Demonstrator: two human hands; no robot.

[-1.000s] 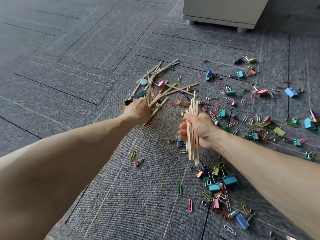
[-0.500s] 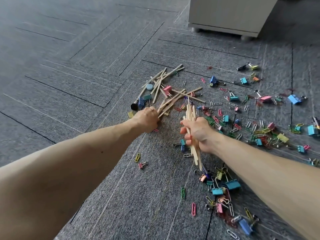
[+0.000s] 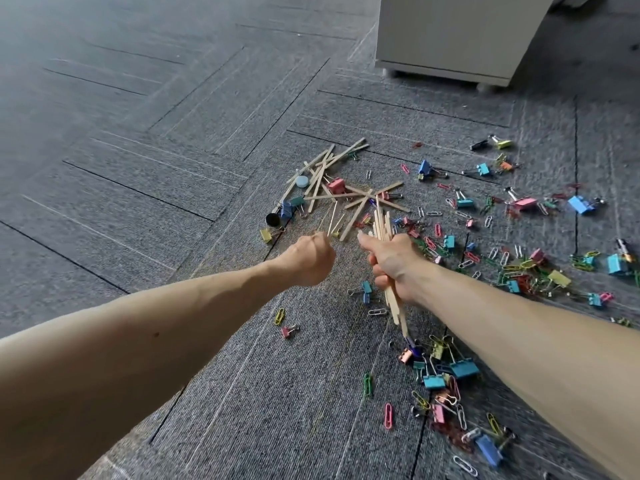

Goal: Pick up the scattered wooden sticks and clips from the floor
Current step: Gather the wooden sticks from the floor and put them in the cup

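My right hand (image 3: pixel 391 265) grips an upright bundle of wooden sticks (image 3: pixel 382 221) just above the grey carpet. My left hand (image 3: pixel 310 259) is beside it, to the left, fingers curled, and pinches a couple of thin sticks (image 3: pixel 333 218) that point away from me. Beyond both hands lies a loose pile of sticks (image 3: pixel 327 180), crossed over one another. Coloured paper clips and binder clips (image 3: pixel 519 268) are scattered over the floor to the right. A second cluster of binder clips (image 3: pixel 450 370) lies under my right forearm.
A pale cabinet on casters (image 3: pixel 450 36) stands at the back right. A small black cap (image 3: pixel 273 220) and a light blue disc (image 3: pixel 302 181) lie at the stick pile's left side. A few stray clips (image 3: pixel 284 323) lie between my forearms.
My left hand has come off the stick pile towards me, bringing a couple of sticks along. The right hand still holds its bundle. The view has tilted down a little.
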